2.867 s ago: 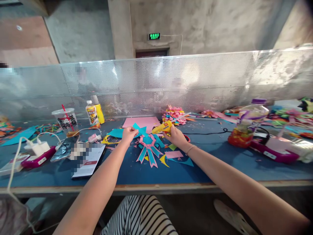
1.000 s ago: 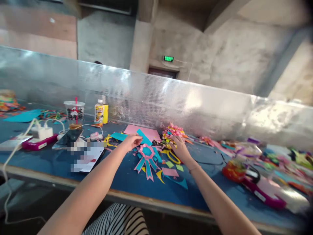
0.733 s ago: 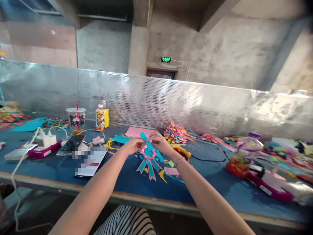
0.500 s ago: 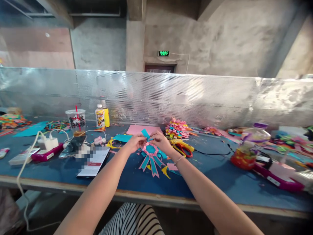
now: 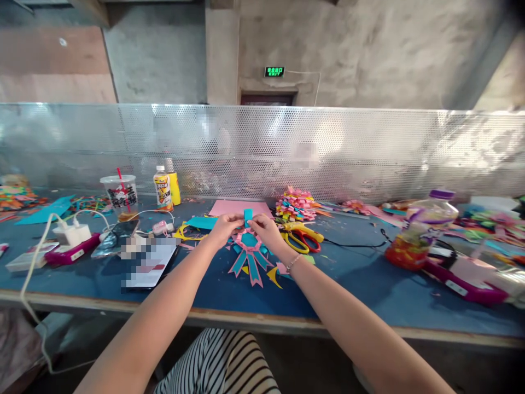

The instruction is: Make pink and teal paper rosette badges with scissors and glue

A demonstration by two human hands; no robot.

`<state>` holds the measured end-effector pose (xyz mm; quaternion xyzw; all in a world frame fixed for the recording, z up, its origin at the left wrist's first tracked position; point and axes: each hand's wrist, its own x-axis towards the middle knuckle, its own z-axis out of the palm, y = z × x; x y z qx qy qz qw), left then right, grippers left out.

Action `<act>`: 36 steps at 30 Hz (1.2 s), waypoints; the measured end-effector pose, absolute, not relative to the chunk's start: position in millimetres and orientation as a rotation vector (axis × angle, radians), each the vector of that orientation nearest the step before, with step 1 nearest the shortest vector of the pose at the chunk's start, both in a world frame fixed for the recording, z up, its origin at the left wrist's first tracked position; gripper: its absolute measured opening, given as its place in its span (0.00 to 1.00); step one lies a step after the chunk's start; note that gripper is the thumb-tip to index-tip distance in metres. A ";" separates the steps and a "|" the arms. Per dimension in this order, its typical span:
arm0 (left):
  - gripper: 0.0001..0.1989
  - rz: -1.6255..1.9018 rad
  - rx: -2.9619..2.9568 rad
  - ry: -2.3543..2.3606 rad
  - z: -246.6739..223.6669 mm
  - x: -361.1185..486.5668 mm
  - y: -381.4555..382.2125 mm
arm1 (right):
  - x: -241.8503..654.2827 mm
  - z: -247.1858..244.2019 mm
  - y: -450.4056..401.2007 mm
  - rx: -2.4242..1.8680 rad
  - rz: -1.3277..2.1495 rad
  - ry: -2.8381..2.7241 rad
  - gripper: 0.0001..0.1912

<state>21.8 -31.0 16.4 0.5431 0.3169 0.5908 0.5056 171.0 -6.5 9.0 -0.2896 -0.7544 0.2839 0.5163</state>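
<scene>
Fingertips of my left hand [image 5: 225,228] and my right hand [image 5: 266,230] pinch a short blue paper strip [image 5: 248,215] from either side. It stands nearly upright between them. Just below lies a pink and blue paper rosette [image 5: 248,241] with forked ribbon tails [image 5: 253,267] fanned toward the table's front edge. The strip's lower end meets the top of the rosette, though whether they are joined I cannot tell. Beside my right hand are scissors [image 5: 301,242] with yellow and orange handles and a yellow hot glue gun [image 5: 302,229]. Yellow paper scraps [image 5: 274,277] lie near the tails.
A pile of folded paper pieces [image 5: 296,205] stands behind my right hand. Left are a phone [image 5: 153,262], a power strip [image 5: 73,250], a drink cup [image 5: 120,194] and a bottle [image 5: 163,189]. At right stands a purple-capped jug [image 5: 414,235]. A perforated metal screen [image 5: 348,153] backs the table.
The blue strip, tilted and longer before, now stands upright and looks shorter, as if folded. Both hands stay close together at the rosette. The whole view has shifted slightly.
</scene>
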 end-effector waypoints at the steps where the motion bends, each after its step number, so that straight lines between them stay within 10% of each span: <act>1: 0.12 1.426 1.317 0.773 16.9 22.4 -31.7 | 171.1 9.5 -6.9 -0.707 0.689 -1.802 0.18; 36: 0.13 1.569 1.280 0.970 15.3 27.4 -30.0 | 166.9 7.8 -12.6 -0.725 1.027 -1.483 0.18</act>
